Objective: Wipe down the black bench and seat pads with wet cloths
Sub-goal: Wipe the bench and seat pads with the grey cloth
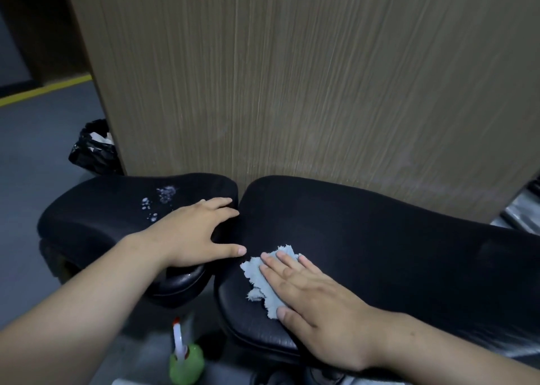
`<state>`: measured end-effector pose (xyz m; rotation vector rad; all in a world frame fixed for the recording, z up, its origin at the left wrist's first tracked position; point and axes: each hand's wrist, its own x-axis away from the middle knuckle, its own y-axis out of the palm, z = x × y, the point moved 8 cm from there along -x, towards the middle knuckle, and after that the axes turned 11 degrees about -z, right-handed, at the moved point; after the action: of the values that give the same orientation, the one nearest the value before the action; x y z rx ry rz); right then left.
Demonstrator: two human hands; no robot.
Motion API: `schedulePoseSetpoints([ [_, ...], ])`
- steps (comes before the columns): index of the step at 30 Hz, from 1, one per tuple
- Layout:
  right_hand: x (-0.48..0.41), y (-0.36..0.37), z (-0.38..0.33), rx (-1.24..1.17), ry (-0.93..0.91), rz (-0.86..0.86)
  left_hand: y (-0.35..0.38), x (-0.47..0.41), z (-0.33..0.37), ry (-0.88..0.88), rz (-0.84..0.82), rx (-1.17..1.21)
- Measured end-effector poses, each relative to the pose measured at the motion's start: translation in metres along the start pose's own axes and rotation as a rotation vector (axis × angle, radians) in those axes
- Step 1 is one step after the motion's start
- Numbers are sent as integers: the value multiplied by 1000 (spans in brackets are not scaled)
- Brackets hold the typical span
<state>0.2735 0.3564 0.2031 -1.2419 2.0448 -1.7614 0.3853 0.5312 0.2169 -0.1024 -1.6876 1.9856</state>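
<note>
The right hand [309, 300] presses the grey cloth [257, 270] flat under straight, spread fingers [280, 267] on the bench pad [380, 232] near its end, the left hand [195, 232] rests splayed on the seat pad [102, 209] beside it, and I'd use even pressure and long overlapping strokes.

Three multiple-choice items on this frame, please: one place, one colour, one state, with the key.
1. Where does the cloth lie? A on the floor; B on the long bench pad; C on the wooden panel.
2. What colour is the spray bottle? A green; B red; C black.
3. How is the right hand on the cloth? A fingers flat, pressing; B bunching it in a fist; C not touching.
Key: 1 B, it lies under the right hand on that pad; 2 A, its body is green; 3 A, straight fingers cover the cloth.
</note>
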Motion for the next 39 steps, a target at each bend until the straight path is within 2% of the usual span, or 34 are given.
schedulePoseSetpoints([
  [5,-36,-27,35,52,30,13,-7,2,4,23,48,-59],
  [13,-110,-97,142,-38,305,115,-4,-3,8,8,10,-95],
  [18,-132,-107,159,-45,417,117,-5,-2,5,21,38,-88],
  [22,-123,-98,137,-43,352,115,-10,-1,1,24,90,-43],
  [30,-61,-33,6,45,-11,30,-9,2,-11,5,91,63],
  [34,-33,-5,-33,20,-52,19,-8,2,-11,3,102,58],
  [39,-4,16,-40,3,-41,14,-9,0,-2,-15,122,28],
])
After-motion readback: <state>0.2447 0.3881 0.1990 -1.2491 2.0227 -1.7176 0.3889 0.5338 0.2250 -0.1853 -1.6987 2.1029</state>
